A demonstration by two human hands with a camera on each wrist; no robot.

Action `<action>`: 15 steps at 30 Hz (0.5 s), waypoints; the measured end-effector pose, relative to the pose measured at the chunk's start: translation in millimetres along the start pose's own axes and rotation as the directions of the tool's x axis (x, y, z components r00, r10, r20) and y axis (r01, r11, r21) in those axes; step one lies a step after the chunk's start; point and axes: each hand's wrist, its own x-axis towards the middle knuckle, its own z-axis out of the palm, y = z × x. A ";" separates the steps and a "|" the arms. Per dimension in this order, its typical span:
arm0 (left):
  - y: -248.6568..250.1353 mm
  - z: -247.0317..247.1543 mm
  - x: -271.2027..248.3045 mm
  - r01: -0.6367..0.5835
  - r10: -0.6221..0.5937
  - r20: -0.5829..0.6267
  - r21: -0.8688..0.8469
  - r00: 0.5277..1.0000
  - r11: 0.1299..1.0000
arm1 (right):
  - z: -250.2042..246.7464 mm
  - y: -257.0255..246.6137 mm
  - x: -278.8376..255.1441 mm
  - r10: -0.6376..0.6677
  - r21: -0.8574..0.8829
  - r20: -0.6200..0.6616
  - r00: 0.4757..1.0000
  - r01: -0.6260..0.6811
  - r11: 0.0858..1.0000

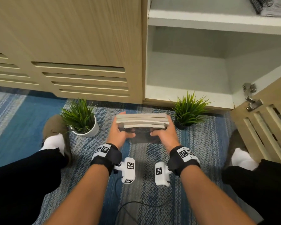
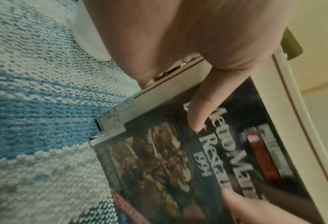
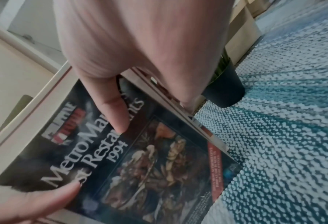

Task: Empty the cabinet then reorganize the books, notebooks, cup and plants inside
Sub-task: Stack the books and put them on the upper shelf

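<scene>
A stack of several books (image 1: 142,120) is held between both hands, low over the blue woven rug (image 1: 201,143) in front of the open cabinet (image 1: 185,95). My left hand (image 1: 123,125) grips its left end and my right hand (image 1: 162,127) its right end, each with the thumb on top. The top book has a black cover (image 2: 159,166) with a food photo and a restaurant title (image 3: 159,166). I cannot tell whether the stack touches the rug. A green plant in a white pot (image 1: 81,120) stands left of the stack. A plant in a dark pot (image 1: 188,109) stands to the right.
The cabinet's lower compartment shows only bare white walls. Its slatted door (image 1: 266,127) hangs open at the right. Striped fabric (image 1: 269,5) lies on the upper shelf. My feet (image 1: 55,130) flank the rug, and a cable (image 1: 136,207) trails near my forearms.
</scene>
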 end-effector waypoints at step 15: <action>-24.8 -1.8 23.7 0.166 -0.175 -0.059 -0.128 0.983 0.978 | 2.0 20.7 18.6 0.052 0.012 0.002 0.999 -0.052 0.999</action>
